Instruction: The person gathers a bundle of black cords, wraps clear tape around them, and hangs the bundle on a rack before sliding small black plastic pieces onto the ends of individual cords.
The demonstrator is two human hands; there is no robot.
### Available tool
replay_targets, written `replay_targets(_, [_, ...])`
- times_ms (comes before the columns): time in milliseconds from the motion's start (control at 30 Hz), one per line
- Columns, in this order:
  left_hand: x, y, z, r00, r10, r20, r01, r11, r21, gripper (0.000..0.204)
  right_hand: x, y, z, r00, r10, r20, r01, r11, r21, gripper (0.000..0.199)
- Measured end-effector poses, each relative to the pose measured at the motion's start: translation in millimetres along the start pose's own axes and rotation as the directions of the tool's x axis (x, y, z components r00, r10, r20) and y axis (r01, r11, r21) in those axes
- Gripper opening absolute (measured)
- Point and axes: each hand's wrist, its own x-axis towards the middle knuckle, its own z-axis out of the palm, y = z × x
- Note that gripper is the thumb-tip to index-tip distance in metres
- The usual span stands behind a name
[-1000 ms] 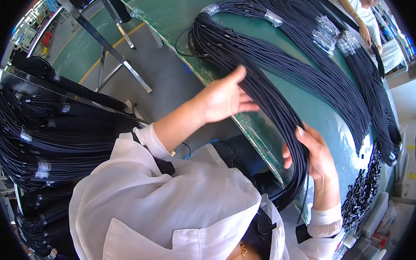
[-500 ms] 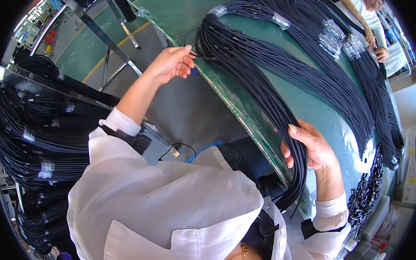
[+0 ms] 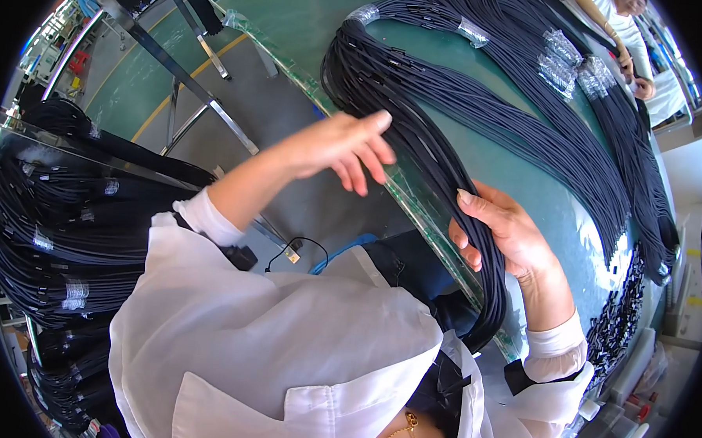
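Observation:
A thick bundle of thin black cables (image 3: 428,148) runs from the table's far left edge down toward my body. My right hand (image 3: 515,234) is closed round its lower part, thumb on top, and the ends hang past the table edge. Beside the upper part of the bundle, my left hand (image 3: 334,149) hovers over the table edge, slightly blurred, its fingers apart and nothing seen in them. Farther up, the bundle bends round into a second stretch of cables bound with clear plastic wrap (image 3: 474,32).
The green table (image 3: 540,196) has a clear-covered edge. More wrapped cable bundles (image 3: 561,68) lie across it, with a heap of small black pieces (image 3: 617,324) at right. Another person's hands (image 3: 635,79) work at the far right. Cable coils (image 3: 76,230) hang on a rack at left.
My left hand has moved right and nearer along the bundle, away from a thin strand it was at. My right hand, still round the cables, has shifted slightly left and up.

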Motion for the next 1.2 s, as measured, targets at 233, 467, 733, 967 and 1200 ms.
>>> replay_targets(233, [29,-16,55,0.976,0.191,-0.105,-0.206,0.645,-0.736,0.046,0,7,11,0.999,-0.006,-0.052,0.001,0.996,-0.087,0.037])
replay_targets(467, [48,-15,-8,0.914,0.217,-0.343,-0.405,0.522,-0.750,0.036,-7,6,13,0.996,-0.047,-0.076,0.041,0.995,-0.087,0.037])
replay_targets(733, [17,-30,2,0.970,0.189,-0.151,-0.241,0.719,-0.651,0.046,-7,6,4,0.984,-0.069,-0.162,0.081,0.994,0.071,0.035])
replay_targets(967, [6,-19,-72,0.784,0.094,-0.613,-0.218,0.967,-0.132,0.046,-6,7,-8,0.996,-0.074,-0.046,0.078,0.994,0.076,0.032])
replay_targets(1200, [23,1,-89,0.857,0.251,-0.451,-0.075,0.925,0.373,0.044,5,-1,-5,0.999,0.036,0.015,-0.038,0.985,0.167,0.040])
